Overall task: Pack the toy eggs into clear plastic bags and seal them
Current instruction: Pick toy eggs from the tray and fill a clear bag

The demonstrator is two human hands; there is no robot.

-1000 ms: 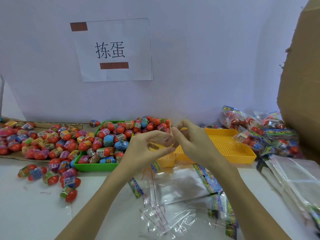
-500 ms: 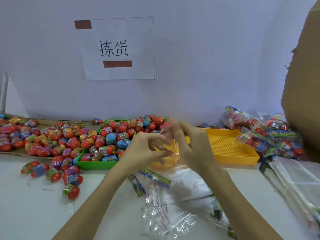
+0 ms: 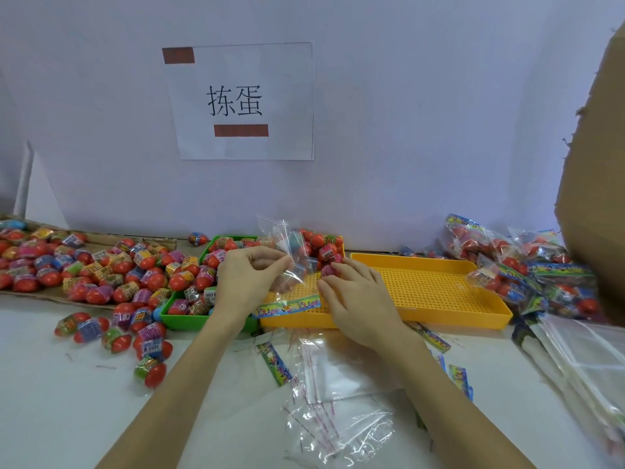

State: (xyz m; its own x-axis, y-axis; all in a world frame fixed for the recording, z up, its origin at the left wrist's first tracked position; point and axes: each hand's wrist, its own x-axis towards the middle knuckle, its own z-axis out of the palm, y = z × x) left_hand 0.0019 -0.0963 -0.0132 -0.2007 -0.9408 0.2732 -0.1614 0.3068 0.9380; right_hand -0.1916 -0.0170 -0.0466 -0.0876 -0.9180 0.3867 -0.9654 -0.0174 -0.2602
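My left hand (image 3: pixel 248 280) pinches the upper edge of a clear plastic bag (image 3: pixel 289 247) over the seam between the green tray (image 3: pixel 182 321) and the yellow tray (image 3: pixel 439 319). The bag's colourful header strip (image 3: pixel 287 307) hangs below my fingers. My right hand (image 3: pixel 358 299) reaches to the heap of toy eggs (image 3: pixel 318 245) at the green tray's right end. Its thumb and fingertips close round a pink-wrapped toy egg (image 3: pixel 327 270). Many loose red-bottomed eggs (image 3: pixel 101 272) lie on cardboard at the left.
Empty clear bags (image 3: pixel 338 401) with colourful strips lie on the white table near me. Filled bags of eggs (image 3: pixel 527 275) pile up at the right, with a stack of flat bags (image 3: pixel 581 363) below them. A cardboard box (image 3: pixel 595 184) stands far right. A paper sign (image 3: pixel 241 99) hangs on the wall.
Both hands were working the bag together in front of the trays. Now the left hand alone holds the bag, and the right hand has moved off to the eggs.
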